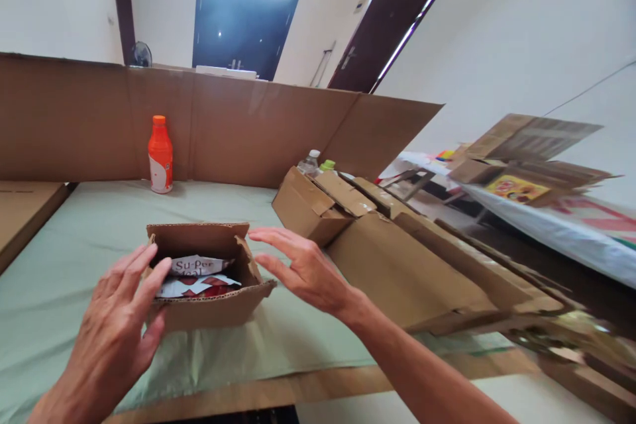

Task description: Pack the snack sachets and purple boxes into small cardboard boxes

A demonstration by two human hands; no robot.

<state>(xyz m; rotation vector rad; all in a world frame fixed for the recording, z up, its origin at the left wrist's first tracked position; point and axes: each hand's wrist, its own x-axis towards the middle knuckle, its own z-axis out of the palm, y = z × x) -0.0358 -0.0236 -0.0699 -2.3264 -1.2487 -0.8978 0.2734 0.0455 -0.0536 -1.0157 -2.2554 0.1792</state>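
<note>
A small open cardboard box (213, 308) sits on the green table cover (74, 258) in front of me. Inside lie red and white packets (196, 276), one printed "Su-per". My left hand (116, 331) rests against the box's left front corner, fingers stretched out and slightly spread. My right hand (303, 268) hovers just right of the box, fingers extended and apart, holding nothing. Neither hand grips the box.
An orange bottle (160, 154) stands at the back by a long upright cardboard wall (223, 126). Several flattened and folded cardboard boxes (397, 258) pile up to the right, with two bottle tops (318, 164) behind them. Another cardboard sheet (22, 209) lies at far left.
</note>
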